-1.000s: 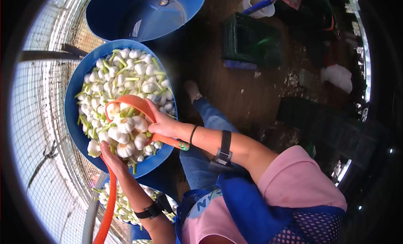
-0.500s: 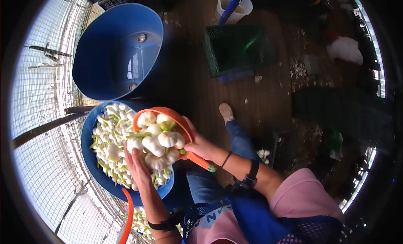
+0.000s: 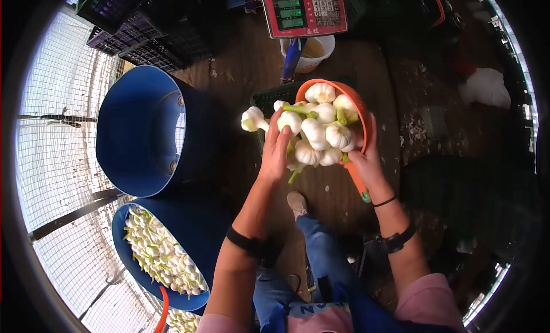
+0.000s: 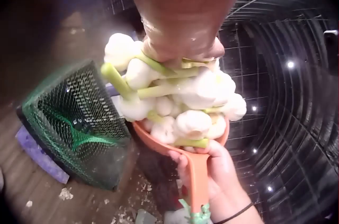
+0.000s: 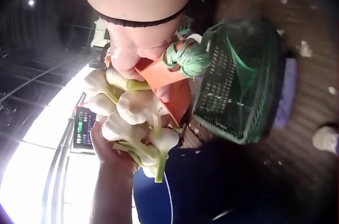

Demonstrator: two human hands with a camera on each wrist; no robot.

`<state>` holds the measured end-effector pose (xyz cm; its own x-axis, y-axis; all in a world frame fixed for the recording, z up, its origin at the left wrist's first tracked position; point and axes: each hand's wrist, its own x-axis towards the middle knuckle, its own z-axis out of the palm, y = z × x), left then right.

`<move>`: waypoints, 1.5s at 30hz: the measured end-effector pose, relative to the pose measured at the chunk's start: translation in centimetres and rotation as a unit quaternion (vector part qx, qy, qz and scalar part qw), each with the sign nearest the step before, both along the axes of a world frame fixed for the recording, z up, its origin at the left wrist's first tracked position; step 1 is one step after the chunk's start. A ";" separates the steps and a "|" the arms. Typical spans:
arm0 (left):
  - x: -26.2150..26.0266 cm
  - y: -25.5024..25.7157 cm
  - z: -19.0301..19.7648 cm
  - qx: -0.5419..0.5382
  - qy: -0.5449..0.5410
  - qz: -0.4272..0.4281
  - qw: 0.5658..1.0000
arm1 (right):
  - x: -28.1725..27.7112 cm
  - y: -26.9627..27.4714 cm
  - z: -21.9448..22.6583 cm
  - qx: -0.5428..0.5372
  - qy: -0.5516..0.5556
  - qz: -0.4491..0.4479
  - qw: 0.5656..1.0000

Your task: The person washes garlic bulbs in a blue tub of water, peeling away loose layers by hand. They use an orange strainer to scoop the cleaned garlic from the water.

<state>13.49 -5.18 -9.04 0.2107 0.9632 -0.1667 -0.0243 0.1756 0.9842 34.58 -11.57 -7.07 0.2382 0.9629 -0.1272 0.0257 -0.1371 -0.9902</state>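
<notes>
My right hand grips an orange plastic scoop where its bowl meets the handle. Green cord is wrapped round the handle's end. White garlic bulbs with green stems fill the bowl and heap over its edge. Against the heap's left side presses my left hand, its fingers fairly straight along the bulbs. One bulb sticks out beyond those fingers. Below the scoop stands a dark green mesh crate, largely covered by the garlic in the head view.
A red digital scale display stands ahead, above a white bucket. To the left are a large blue tub and a blue barrel with many garlic bulbs inside. Dark crates are stacked at the far left.
Both hands have carried the heaped scoop away from the garlic barrel, rightward and forward over the crate. The view has turned with them, and the scale display has come into sight.
</notes>
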 end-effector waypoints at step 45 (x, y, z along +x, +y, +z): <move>-54.8 -50.4 -21.2 -0.529 -0.258 0.673 0.449 | -65.2 -16.7 -15.2 -0.089 -0.553 0.568 0.603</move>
<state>-41.26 -55.54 -30.20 -0.1697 -0.2838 -0.9438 -0.9851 0.0223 0.1704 -30.60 -28.26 -22.26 -0.5281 0.5785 -0.6216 0.8344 0.4894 -0.2534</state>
